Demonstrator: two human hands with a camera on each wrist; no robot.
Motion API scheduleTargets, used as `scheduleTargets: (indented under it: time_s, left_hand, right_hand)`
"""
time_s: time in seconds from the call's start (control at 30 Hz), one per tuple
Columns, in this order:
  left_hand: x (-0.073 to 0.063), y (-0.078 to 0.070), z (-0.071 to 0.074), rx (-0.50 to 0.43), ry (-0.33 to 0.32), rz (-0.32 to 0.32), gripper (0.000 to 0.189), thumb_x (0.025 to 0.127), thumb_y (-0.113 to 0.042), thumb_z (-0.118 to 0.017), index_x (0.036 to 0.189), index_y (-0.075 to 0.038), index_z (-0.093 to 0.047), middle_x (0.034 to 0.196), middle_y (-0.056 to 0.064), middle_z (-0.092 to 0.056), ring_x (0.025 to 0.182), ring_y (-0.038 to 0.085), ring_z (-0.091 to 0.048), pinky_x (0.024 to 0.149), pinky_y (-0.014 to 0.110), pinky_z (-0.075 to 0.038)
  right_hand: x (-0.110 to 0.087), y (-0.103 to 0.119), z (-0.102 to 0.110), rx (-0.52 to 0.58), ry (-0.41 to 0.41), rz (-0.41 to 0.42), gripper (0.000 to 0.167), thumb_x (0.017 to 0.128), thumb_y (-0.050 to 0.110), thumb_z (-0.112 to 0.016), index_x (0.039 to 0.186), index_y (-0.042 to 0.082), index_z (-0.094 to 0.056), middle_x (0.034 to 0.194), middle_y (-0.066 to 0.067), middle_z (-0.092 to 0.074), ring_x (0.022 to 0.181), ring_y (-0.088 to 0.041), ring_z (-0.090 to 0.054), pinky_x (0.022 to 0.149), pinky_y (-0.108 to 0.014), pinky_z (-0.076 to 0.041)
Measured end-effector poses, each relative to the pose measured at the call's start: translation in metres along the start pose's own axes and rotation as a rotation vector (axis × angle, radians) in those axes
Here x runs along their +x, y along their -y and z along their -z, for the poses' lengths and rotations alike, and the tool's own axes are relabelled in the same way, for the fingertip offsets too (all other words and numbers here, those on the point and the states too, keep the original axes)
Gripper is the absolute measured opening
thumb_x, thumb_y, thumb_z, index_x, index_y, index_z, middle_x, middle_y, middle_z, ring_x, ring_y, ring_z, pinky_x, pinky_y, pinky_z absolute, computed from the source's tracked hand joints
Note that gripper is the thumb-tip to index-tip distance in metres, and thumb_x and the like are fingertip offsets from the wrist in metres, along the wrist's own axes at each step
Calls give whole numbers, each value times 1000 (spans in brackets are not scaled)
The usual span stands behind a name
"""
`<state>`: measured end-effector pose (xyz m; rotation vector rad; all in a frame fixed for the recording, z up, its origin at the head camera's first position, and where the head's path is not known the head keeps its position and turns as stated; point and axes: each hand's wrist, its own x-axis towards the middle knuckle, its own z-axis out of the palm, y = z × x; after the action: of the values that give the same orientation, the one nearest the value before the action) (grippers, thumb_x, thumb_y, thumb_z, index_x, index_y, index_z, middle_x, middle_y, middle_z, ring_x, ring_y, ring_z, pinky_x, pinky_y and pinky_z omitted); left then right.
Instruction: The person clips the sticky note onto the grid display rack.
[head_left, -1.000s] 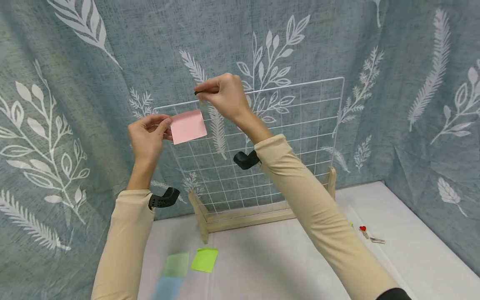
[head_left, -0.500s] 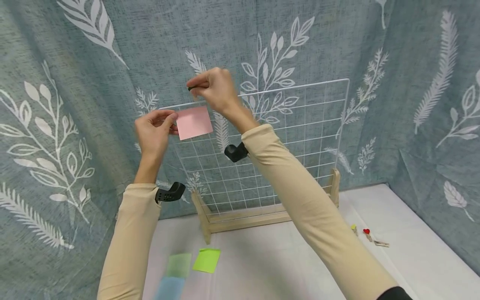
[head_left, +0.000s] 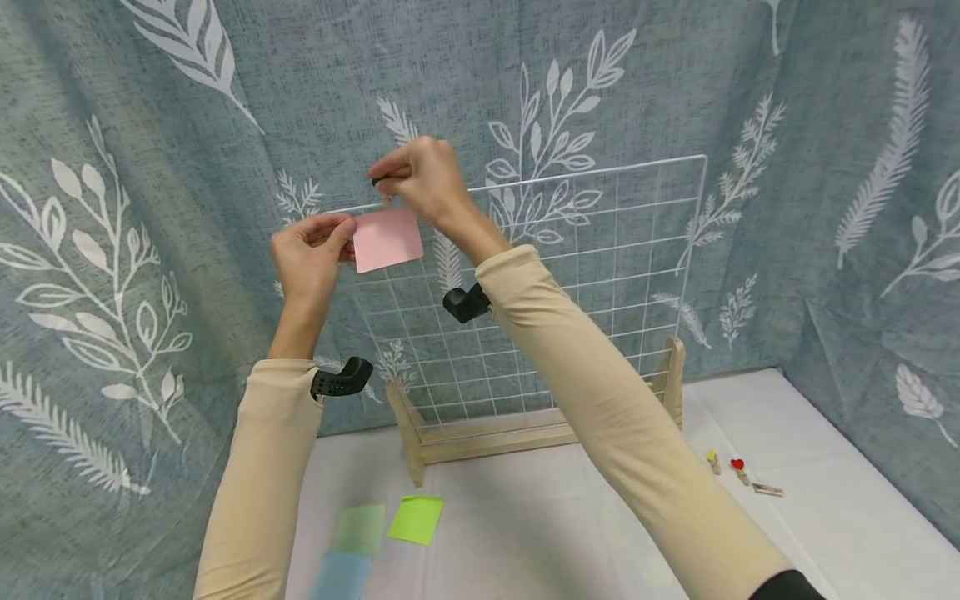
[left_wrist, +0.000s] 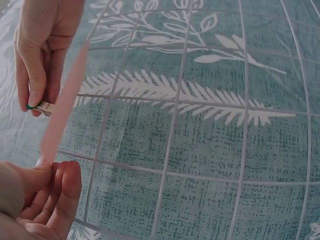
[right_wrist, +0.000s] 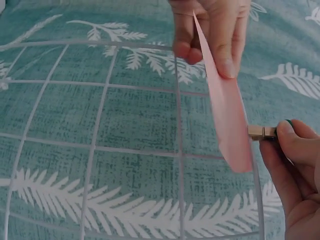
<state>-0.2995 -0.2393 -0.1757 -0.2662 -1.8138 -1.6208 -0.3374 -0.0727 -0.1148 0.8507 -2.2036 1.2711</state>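
grey-green cloth (head_left: 322, 92) printed with white leaves and fern sprigs hangs round the place, folded and creased, meeting in a corner at the right and filling everything behind the work. below it spreads a table (head_left: 510, 517) under a smooth white covering, with a faint crease running along its right part and soft shadow in the middle. near its back edge rises a white wire grid (head_left: 592, 172), leaning a little, its foot set in a pale wooden stand (head_left: 487, 445). two beige sleeves (head_left: 600, 400) reach up toward the grid's upper left. the left hand (head_left: 311, 250) pinches the left edge of a pink note (head_left: 388, 240) between thumb and fingers, and the note is in front of the grid just under the top wire. the right hand (head_left: 427, 179), above it, grips a small wooden clothespin (right_wrist: 262, 132) whose tip meets the note's upper edge; whether it has bitten on the paper, i cannot tell. on the table's left front lie a blue sheet (head_left: 341, 575), a pale green sheet (head_left: 361, 528), both blurred, and a bright green note (head_left: 416, 520) just beside. smallest, at the right, are three clothespins: one yellow-topped (head_left: 713, 461), one with a red heart (head_left: 739, 471), one plain (head_left: 768, 490)
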Motion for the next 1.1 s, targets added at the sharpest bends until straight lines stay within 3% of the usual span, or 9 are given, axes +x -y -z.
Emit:
scheduleTargets:
  time_s: [0.17,0.6,0.8,1.1]
  left_hand:
    - [2,-1,-1,-44,-1,13,19,87,-6,-72,98,10,-71,72,-1,-69,54,8,-63,53,17,-57]
    - [4,-3,-3,26,-2,90,20,90,-12,-72,101,3,-74,73,-4,-69,59,9,-64,55,18,-54]
    - [5,-2,-6,-23,-13,94,18,90,-11,-72,100,4,-74,74,-2,-70,59,10,-64,56,18,-55]
    - [7,2,-9,-89,-47,53,15,88,-8,-72,96,5,-73,75,0,-69,62,11,-65,57,17,-57]
  right_hand:
    - [0,-2,-3,15,12,-2,17,88,7,-73,104,5,-77,103,-6,-74,93,-8,-71,79,-12,-54]
    - [2,-2,-2,42,-4,-13,15,88,5,-72,103,4,-77,103,-7,-74,93,-9,-71,79,-12,-55]
    - [2,-4,-4,43,-6,-23,16,88,5,-73,103,4,-77,103,-7,-74,93,-9,-71,79,-12,-55]
    - [4,-2,-4,-24,6,-14,14,88,5,-74,101,6,-78,101,-5,-75,92,-9,-71,78,-14,-56]
